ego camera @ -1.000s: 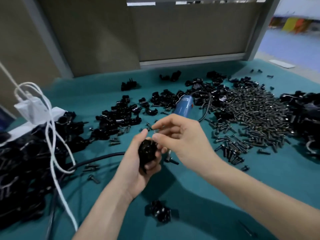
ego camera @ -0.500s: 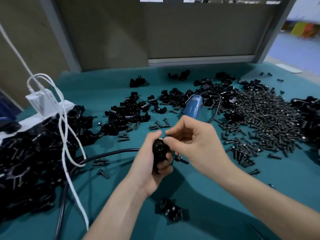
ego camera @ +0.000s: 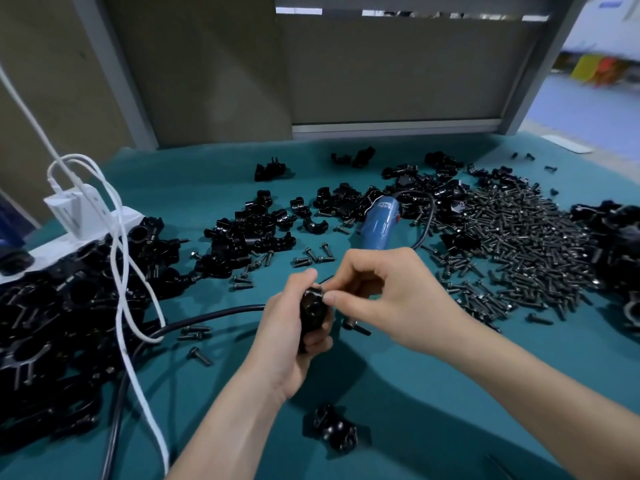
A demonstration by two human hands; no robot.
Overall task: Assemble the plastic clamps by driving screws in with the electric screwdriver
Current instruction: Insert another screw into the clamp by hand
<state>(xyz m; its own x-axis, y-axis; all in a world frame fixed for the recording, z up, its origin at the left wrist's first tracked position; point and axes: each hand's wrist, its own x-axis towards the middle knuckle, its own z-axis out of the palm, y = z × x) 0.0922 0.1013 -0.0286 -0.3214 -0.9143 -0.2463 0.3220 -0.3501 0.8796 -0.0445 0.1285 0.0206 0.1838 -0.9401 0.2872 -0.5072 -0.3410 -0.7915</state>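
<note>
My left hand (ego camera: 289,327) grips a black plastic clamp (ego camera: 312,310) above the teal table. Thumb and fingers of my right hand (ego camera: 388,296) pinch a small screw (ego camera: 325,280) at the clamp's top edge; most of the screw is hidden by the fingertips. The blue electric screwdriver (ego camera: 379,221) lies on the table behind my hands, untouched, its black cable curling right. A big heap of dark screws (ego camera: 519,244) spreads to the right. Loose clamp halves (ego camera: 249,233) lie behind and to the left.
A large pile of black clamps (ego camera: 62,323) fills the left side, crossed by a white cable (ego camera: 121,271) from a white power strip (ego camera: 86,216). One black clamp (ego camera: 334,427) lies near the front edge. A black cable (ego camera: 207,315) runs across the teal mat (ego camera: 433,393).
My right hand has closed in on the clamp's top with the screw, and both hands have stayed close together. The camera has shifted slightly.
</note>
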